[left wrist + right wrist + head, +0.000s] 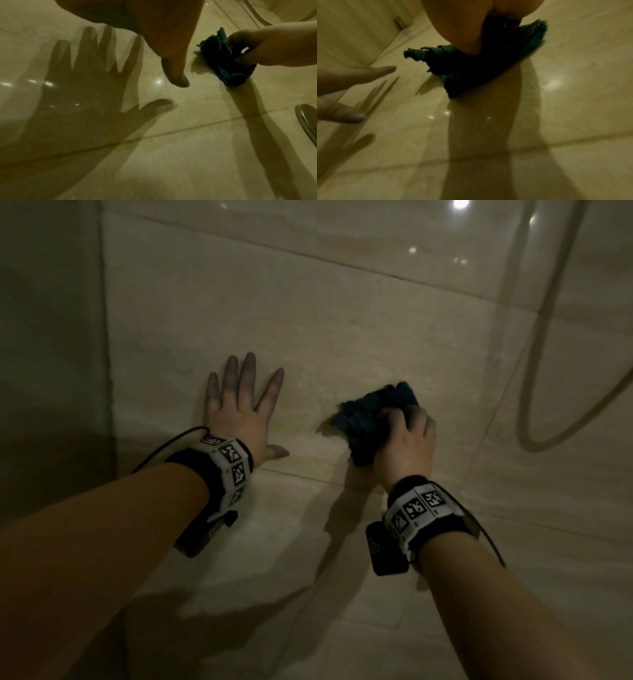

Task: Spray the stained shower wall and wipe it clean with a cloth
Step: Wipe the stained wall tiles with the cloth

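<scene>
The shower wall (pixel 342 320) is glossy beige tile with dark grout lines. My right hand (pixel 404 436) grips a bunched dark blue cloth (pixel 370 419) and holds it against the tile. The cloth (pixel 226 59) shows crumpled in the left wrist view, and in the right wrist view the cloth (pixel 471 67) lies pressed on the wall under my palm. My left hand (pixel 239 405) lies flat on the tile to the left of the cloth, fingers spread and straight, thumb (pixel 176 75) pointing toward the cloth. No spray bottle is in view.
A pale shower hose (pixel 534 344) loops down the wall at the right. A chrome fitting (pixel 307 121) shows at the right edge of the left wrist view. At the left the tiled wall meets a darker side wall (pixel 51 337) in a corner.
</scene>
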{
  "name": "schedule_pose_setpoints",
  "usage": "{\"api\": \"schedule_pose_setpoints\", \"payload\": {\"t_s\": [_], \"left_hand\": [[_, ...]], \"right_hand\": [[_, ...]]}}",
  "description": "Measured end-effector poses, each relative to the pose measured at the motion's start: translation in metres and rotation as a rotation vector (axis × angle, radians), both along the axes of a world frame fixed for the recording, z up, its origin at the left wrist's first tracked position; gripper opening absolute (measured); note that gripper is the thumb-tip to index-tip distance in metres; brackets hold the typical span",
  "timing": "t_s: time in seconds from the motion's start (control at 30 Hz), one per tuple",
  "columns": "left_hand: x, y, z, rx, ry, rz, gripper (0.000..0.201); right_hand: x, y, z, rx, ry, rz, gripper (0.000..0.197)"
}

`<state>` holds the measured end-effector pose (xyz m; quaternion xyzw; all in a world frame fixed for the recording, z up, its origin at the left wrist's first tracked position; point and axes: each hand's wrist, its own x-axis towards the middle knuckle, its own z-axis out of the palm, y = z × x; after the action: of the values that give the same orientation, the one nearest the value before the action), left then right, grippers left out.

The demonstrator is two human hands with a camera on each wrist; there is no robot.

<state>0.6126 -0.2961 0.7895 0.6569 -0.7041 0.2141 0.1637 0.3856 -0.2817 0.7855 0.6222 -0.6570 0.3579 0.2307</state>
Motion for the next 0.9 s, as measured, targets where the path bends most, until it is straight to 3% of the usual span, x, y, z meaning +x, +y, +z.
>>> {"api": "schedule_pose_setpoints", "payload": {"t_s": [0.17,0.27,0.37,0.47,0.57,0.67,0.73,0.83,0.9], "left_hand": [[0.014,-0.008,0.035,-0.015,-0.032,0.025,0.131],[0.028,-0.015,0.041,0.036,-0.064,0.029,0.138],[0.037,-0.022,0.036,0.045,-0.131,0.047,0.143],[0.039,-0.025,0.035,0.077,-0.179,0.076,0.144],[0.037,-0.026,0.038,0.108,-0.168,0.084,0.145],[0.035,-0.024,0.04,0.132,-0.156,0.094,0.146],[0.033,-0.024,0.04,0.137,-0.153,0.088,0.147],[0.033,-0.024,0.038,0.132,-0.148,0.09,0.146],[0.033,-0.024,0.038,0.129,-0.151,0.09,0.146]], "right_hand": [[0.006,-0.005,0.047,-0.132,-0.028,0.014,0.049],[0.008,-0.007,0.052,-0.127,-0.007,0.005,0.049],[0.013,-0.008,0.032,-0.093,0.046,0.033,0.046],[0.022,-0.01,-0.009,-0.075,0.216,0.118,0.047],[0.033,-0.014,-0.052,-0.03,0.369,0.148,0.06],[0.038,-0.012,-0.062,-0.003,0.38,0.167,0.07],[0.039,-0.014,-0.048,-0.001,0.348,0.18,0.066],[0.044,-0.014,-0.005,-0.047,0.287,0.193,0.043],[0.049,-0.016,0.03,-0.107,0.22,0.21,0.043]]}}
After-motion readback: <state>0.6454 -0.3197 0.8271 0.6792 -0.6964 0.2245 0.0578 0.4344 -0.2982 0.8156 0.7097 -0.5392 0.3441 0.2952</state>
